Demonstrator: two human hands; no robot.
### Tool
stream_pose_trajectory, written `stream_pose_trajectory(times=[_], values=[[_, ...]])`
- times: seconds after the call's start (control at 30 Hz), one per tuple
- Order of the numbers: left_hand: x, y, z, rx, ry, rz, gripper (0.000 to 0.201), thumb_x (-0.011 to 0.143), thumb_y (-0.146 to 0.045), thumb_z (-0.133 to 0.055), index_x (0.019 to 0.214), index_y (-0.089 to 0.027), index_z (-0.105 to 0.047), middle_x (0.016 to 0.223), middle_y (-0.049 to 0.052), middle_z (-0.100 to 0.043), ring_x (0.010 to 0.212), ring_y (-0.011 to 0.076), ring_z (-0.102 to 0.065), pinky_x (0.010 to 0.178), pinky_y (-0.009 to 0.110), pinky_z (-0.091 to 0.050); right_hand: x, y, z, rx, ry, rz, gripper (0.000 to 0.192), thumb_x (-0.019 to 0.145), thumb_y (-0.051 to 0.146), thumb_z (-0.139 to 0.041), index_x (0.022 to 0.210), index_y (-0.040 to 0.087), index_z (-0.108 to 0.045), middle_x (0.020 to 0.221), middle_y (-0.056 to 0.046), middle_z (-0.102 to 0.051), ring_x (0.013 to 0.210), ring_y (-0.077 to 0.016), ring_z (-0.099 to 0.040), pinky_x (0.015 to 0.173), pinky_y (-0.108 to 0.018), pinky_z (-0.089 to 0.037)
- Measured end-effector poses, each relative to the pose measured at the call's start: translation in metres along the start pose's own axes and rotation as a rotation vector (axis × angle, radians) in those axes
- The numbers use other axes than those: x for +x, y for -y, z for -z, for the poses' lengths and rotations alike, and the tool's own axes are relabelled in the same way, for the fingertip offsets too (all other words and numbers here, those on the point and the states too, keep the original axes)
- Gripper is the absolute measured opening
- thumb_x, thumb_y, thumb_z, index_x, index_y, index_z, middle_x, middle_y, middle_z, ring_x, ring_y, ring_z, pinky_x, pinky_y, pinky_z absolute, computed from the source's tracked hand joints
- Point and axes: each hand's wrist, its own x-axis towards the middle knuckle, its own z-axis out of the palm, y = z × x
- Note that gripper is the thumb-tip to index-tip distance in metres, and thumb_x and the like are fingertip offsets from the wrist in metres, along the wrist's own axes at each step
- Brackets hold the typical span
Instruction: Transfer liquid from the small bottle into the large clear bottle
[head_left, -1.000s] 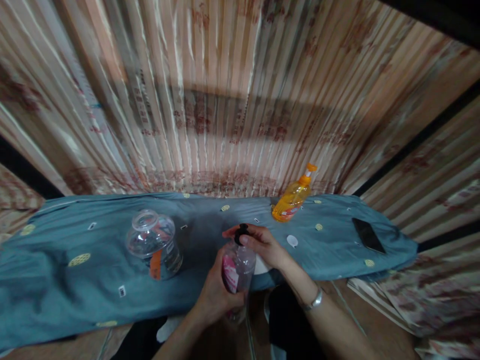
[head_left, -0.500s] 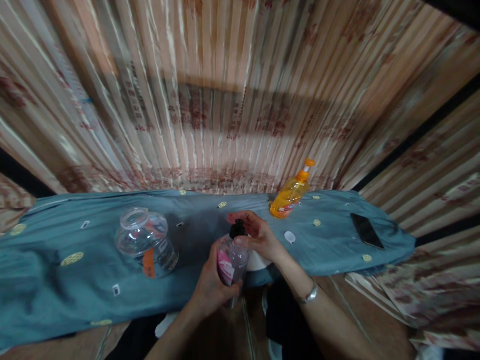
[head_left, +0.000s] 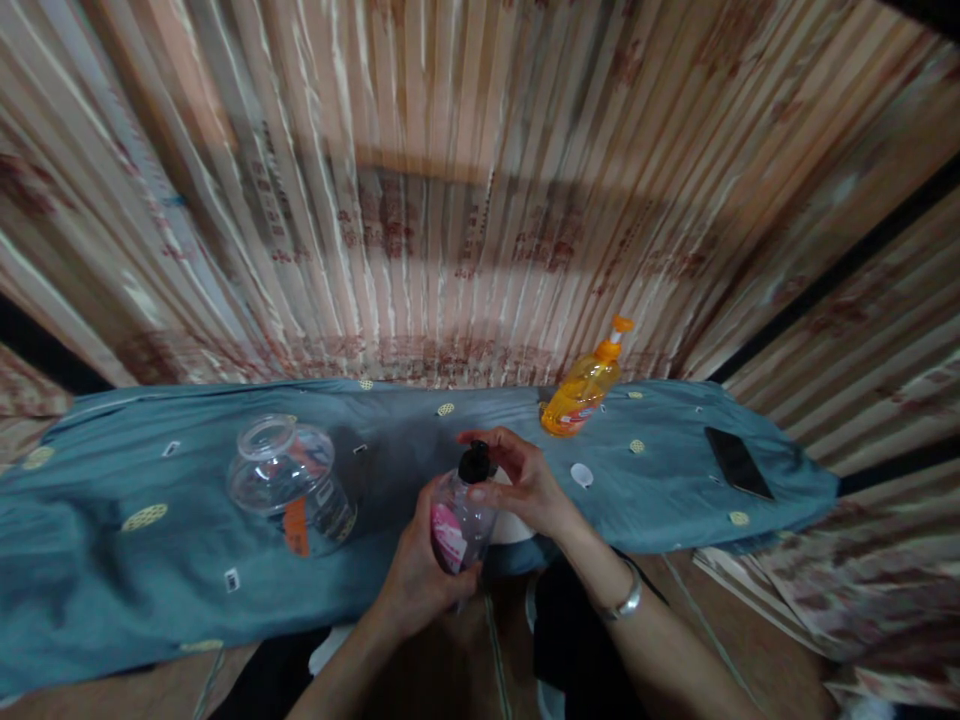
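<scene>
My left hand (head_left: 420,565) is wrapped around a clear plastic bottle (head_left: 474,530) with a pink and white label, held upright and a little tilted near the table's front edge. At its top sits a black pump top or cap (head_left: 474,464). My right hand (head_left: 521,480) curls around this black top, the thumb low at its front and the fingers behind it. A silver bracelet (head_left: 624,592) circles the right wrist. Behind the bottle, partly hidden by the right hand, lies something white and rounded (head_left: 514,527).
A clear wide-mouthed plastic jar (head_left: 289,480) with an orange label stands to the left. An orange pump bottle (head_left: 581,395) stands at the back right, near a small white disc (head_left: 581,475). A black phone (head_left: 739,463) lies far right on the teal cloth (head_left: 150,560). Curtains (head_left: 450,200) hang behind.
The view has shifted slightly. The bottle tips a little, and its black top shows more fully. Both hands stay on the bottle and its top.
</scene>
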Motion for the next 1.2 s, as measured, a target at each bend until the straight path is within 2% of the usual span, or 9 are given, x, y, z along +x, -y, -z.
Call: stream_pose_trajectory(times=[0.23, 0.37, 0.47, 0.53, 0.63, 0.87, 0.93, 1.03, 1.2], values=[[0.0, 0.003, 0.002, 0.053, -0.04, -0.013, 0.088, 0.058, -0.035, -0.071, 0.139, -0.017, -0.042, 0.135, 0.017, -0.069, 0.121, 0.0333, -0.07, 0.11, 0.053, -0.053, -0.001, 0.004, 0.004, 0.044, 0.008, 0.002, 0.049, 0.069, 0.059, -0.098, 0.093, 0.024, -0.073, 0.121, -0.008, -0.079, 0.123, -0.027, -0.071, 0.109, -0.042, -0.054], [0.0, 0.005, 0.002, 0.073, -0.064, -0.021, 0.087, 0.059, -0.034, -0.073, 0.14, -0.019, -0.043, 0.134, 0.016, -0.07, 0.121, 0.0333, -0.071, 0.111, 0.054, -0.052, -0.004, 0.011, 0.006, 0.097, 0.149, -0.035, 0.05, 0.083, 0.065, -0.085, 0.115, 0.028, -0.077, 0.125, -0.007, -0.079, 0.122, -0.0254, -0.072, 0.111, -0.044, -0.054], [0.0, 0.008, 0.002, 0.084, -0.087, -0.037, 0.086, 0.06, -0.035, -0.073, 0.14, -0.021, -0.044, 0.134, 0.014, -0.07, 0.122, 0.0332, -0.07, 0.111, 0.054, -0.052, -0.007, 0.013, 0.006, 0.021, 0.111, -0.004, 0.064, 0.079, 0.065, -0.089, 0.129, 0.029, -0.072, 0.132, -0.008, -0.076, 0.126, -0.0261, -0.07, 0.116, -0.045, -0.051], [-0.001, 0.01, 0.002, 0.094, -0.093, -0.047, 0.087, 0.06, -0.034, -0.073, 0.14, -0.021, -0.044, 0.132, 0.013, -0.071, 0.118, 0.0324, -0.072, 0.107, 0.054, -0.055, -0.009, 0.012, 0.005, -0.07, 0.002, 0.015, 0.069, 0.069, 0.062, -0.096, 0.124, 0.027, -0.072, 0.132, -0.009, -0.075, 0.125, -0.028, -0.07, 0.117, -0.046, -0.049], [-0.001, 0.01, 0.002, 0.115, -0.076, -0.06, 0.086, 0.059, -0.031, -0.072, 0.14, -0.022, -0.045, 0.13, 0.012, -0.072, 0.112, 0.0305, -0.074, 0.103, 0.052, -0.057, -0.01, 0.01, 0.005, -0.137, -0.098, 0.007, 0.061, 0.064, 0.058, -0.1, 0.108, 0.026, -0.075, 0.131, -0.009, -0.076, 0.127, -0.0308, -0.069, 0.117, -0.049, -0.049], [-0.001, 0.006, 0.004, 0.156, -0.068, -0.07, 0.085, 0.06, -0.032, -0.069, 0.14, -0.017, -0.044, 0.132, 0.016, -0.073, 0.118, 0.0315, -0.073, 0.107, 0.05, -0.057, -0.01, 0.016, 0.011, 0.132, 0.084, -0.079, 0.047, 0.077, 0.062, -0.092, 0.106, 0.027, -0.078, 0.126, -0.007, -0.08, 0.121, -0.0285, -0.073, 0.11, -0.047, -0.055], [-0.001, 0.005, 0.006, 0.162, -0.068, -0.075, 0.085, 0.06, -0.031, -0.069, 0.14, -0.017, -0.045, 0.133, 0.016, -0.073, 0.119, 0.0315, -0.073, 0.108, 0.05, -0.056, -0.008, 0.021, 0.023, 0.165, 0.006, -0.067, 0.048, 0.075, 0.063, -0.092, 0.105, 0.028, -0.079, 0.124, -0.008, -0.081, 0.122, -0.0299, -0.072, 0.11, -0.049, -0.055], [-0.002, 0.006, 0.009, 0.17, -0.077, -0.086, 0.084, 0.062, -0.031, -0.07, 0.141, -0.019, -0.045, 0.135, 0.016, -0.072, 0.123, 0.0318, -0.072, 0.109, 0.05, -0.055, -0.003, 0.024, 0.059, 0.111, -0.222, 0.002, 0.047, 0.073, 0.06, -0.093, 0.108, 0.029, -0.081, 0.121, -0.007, -0.082, 0.121, -0.0297, -0.072, 0.116, -0.05, -0.05], [-0.003, 0.006, 0.014, 0.188, -0.096, -0.089, 0.085, 0.063, -0.033, -0.074, 0.142, -0.02, -0.044, 0.134, 0.015, -0.073, 0.12, 0.0325, -0.073, 0.107, 0.051, -0.056, -0.015, -0.008, 0.133, -0.356, -0.54, -0.075, 0.043, 0.063, 0.057, -0.091, 0.088, 0.024, -0.078, 0.087, -0.003, -0.081, 0.087, -0.0259, -0.074, 0.091, -0.044, -0.06]])
